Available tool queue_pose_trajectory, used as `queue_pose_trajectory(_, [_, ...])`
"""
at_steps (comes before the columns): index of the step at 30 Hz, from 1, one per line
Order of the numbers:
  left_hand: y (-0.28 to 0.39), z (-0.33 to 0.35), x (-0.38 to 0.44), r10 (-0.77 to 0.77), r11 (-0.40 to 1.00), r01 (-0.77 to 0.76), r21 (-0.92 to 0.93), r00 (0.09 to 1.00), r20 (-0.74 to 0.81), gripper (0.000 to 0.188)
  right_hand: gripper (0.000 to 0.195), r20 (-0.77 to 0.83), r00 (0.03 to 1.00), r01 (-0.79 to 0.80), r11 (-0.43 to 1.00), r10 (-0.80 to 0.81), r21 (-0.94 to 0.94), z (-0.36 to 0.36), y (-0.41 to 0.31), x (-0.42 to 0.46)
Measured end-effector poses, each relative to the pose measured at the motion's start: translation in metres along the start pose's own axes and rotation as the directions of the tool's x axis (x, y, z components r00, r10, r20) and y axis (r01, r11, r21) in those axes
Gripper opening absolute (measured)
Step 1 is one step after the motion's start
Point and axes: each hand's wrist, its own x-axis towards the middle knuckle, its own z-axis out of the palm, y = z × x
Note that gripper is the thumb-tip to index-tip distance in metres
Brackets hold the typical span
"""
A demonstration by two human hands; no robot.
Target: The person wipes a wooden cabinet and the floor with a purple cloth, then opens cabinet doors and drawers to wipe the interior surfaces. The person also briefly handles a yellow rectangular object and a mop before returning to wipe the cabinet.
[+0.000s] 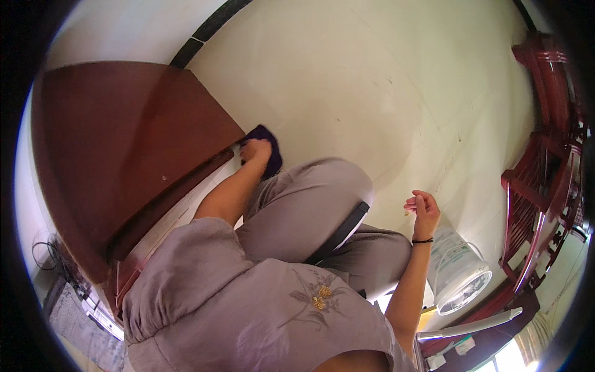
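My left hand (255, 148) is closed on a dark purple cloth (274, 156) and presses it at the near right corner of a reddish-brown wooden cabinet (139, 135). The cloth hangs out past the hand towards my bent knee. On the other side, my right hand (424, 209) is raised over the pale floor, its fingers loosely curled and holding nothing that shows. A dark band circles that wrist. Just beyond the wrist is a translucent plastic bucket (453, 267) with a wire handle.
Carved red-brown wooden chairs (527, 195) stand along the right side. A pale pole or tube (474, 325) lies beside the bucket. Dark cables (56, 253) hang at the far left, by the cabinet. A black skirting strip (223, 18) runs along the wall's foot.
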Motion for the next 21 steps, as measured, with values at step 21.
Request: queue_pose_trajectory(21, [0.103, -0.037, -0.017, 0.706, 0.707, -0.618, 0.344, 0.641, -0.299, 0.085, 0.018, -0.072, 0.984, -0.169, 0.985, 0.165, -0.045, -0.016, 0.013, -0.008])
